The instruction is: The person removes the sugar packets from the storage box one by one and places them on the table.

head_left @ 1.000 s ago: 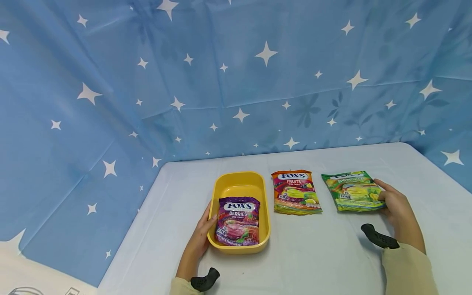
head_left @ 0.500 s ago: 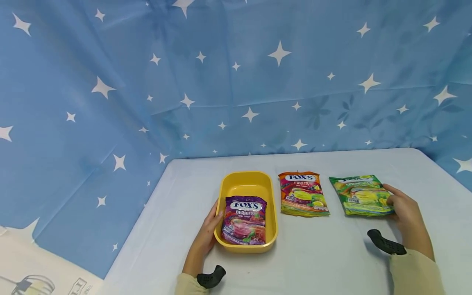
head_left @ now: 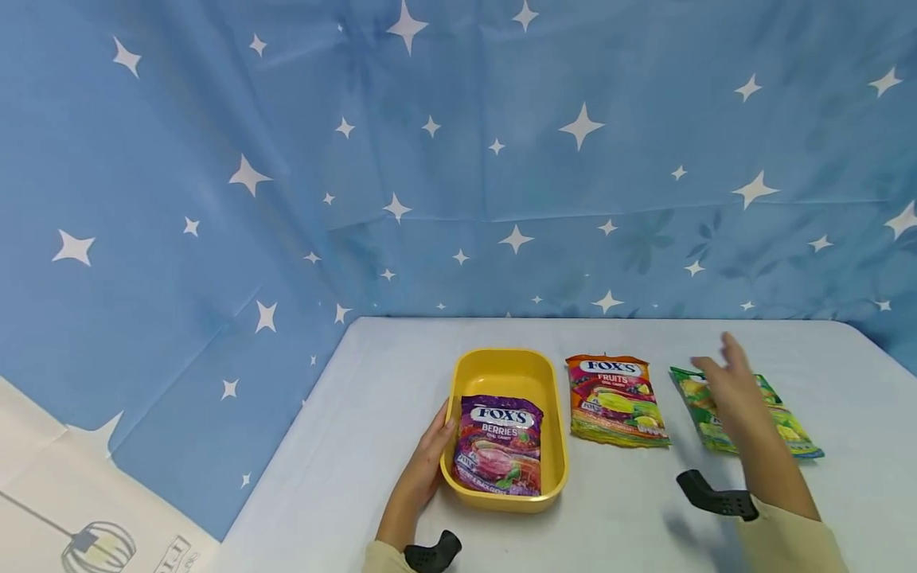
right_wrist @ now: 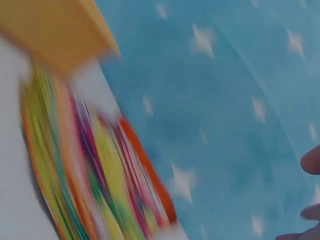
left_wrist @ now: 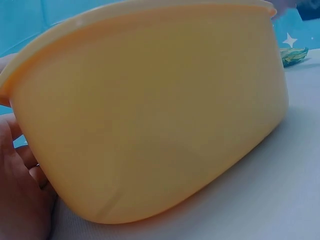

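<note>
My left hand (head_left: pixel 421 460) holds the yellow plastic tub (head_left: pixel 501 366) by its left side, thumb at the rim and fingers along the outer wall. In the left wrist view the tub's wall (left_wrist: pixel 155 115) fills most of the picture. Inside the tub lies a purple bag of Fox's Berries candy (head_left: pixel 499 446). My right hand (head_left: pixel 738 398) is raised over the green bag of Fox's candy (head_left: pixel 788 422), fingers spread and blurred, holding nothing. Between the tub and that bag lies an orange-red bag of Fox's Fruits candy (head_left: pixel 618 402), blurred in the right wrist view.
Everything stands on a white-covered table (head_left: pixel 602 517). Behind it hangs a blue curtain (head_left: pixel 458 175) with white stars. A cream printed cloth (head_left: pixel 86 493) shows at the lower left.
My right hand has let go of the green candy bag, lifted and moved left over it. The bag now lies more tilted. My left hand keeps its hold on the tub; the head view has shifted.
</note>
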Tool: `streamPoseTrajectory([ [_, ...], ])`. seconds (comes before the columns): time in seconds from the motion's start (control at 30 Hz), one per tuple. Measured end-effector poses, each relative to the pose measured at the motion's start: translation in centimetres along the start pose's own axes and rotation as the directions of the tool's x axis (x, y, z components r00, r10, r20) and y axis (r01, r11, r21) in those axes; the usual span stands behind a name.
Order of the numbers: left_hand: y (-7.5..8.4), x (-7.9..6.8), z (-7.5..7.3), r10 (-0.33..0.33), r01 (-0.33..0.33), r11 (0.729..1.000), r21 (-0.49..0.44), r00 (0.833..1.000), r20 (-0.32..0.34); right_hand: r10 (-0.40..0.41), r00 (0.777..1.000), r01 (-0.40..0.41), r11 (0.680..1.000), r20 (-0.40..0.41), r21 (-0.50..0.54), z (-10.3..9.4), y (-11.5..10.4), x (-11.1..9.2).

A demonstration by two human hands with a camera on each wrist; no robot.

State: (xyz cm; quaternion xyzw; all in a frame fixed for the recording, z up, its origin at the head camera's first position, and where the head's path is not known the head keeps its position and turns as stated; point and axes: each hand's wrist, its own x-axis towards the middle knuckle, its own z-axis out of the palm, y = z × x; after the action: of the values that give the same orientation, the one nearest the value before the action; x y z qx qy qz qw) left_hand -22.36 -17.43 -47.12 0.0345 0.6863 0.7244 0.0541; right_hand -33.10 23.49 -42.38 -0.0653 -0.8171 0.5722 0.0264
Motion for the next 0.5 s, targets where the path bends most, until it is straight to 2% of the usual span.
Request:
streamPoseTrajectory([
  [0.07,-0.2,-0.1,0.2,-0.002,0.002,1.0,0.001,1.0,0.001,-0.031,0.986,0.02,0.998,0.165,0.068,3.2,-3.0,-2.2],
  [0.13,-0.3,-0.1,0.3,-0.006,0.006,1.0,0.006,1.0,-0.002,-0.052,0.947,0.007,0.99,0.318,0.142,6.3,-6.1,-4.8],
  [0.2,-0.4,-0.1,0.3,-0.013,0.013,1.0,0.02,1.0,-0.01,-0.05,0.895,-0.06,0.971,0.443,0.231,8.9,-8.3,-7.1],
  [0.27,-0.3,0.0,0.3,-0.018,0.018,1.0,0.025,1.0,-0.016,-0.018,0.847,-0.173,0.936,0.532,0.307,11.2,-9.5,-8.7],
  [0.3,-0.3,0.1,0.2,-0.018,0.019,0.999,0.028,1.0,-0.019,0.01,0.825,-0.231,0.919,0.565,0.321,12.2,-9.8,-9.3],
  [0.37,-0.2,0.2,0.1,-0.014,0.014,0.999,0.034,1.0,-0.02,0.075,0.804,-0.307,0.902,0.59,0.304,14.1,-9.6,-10.1],
  [0.5,0.0,0.4,-0.4,0.005,-0.004,1.0,0.028,1.0,-0.013,0.178,0.812,-0.367,0.896,0.556,0.249,16.9,-8.8,-11.0],
])
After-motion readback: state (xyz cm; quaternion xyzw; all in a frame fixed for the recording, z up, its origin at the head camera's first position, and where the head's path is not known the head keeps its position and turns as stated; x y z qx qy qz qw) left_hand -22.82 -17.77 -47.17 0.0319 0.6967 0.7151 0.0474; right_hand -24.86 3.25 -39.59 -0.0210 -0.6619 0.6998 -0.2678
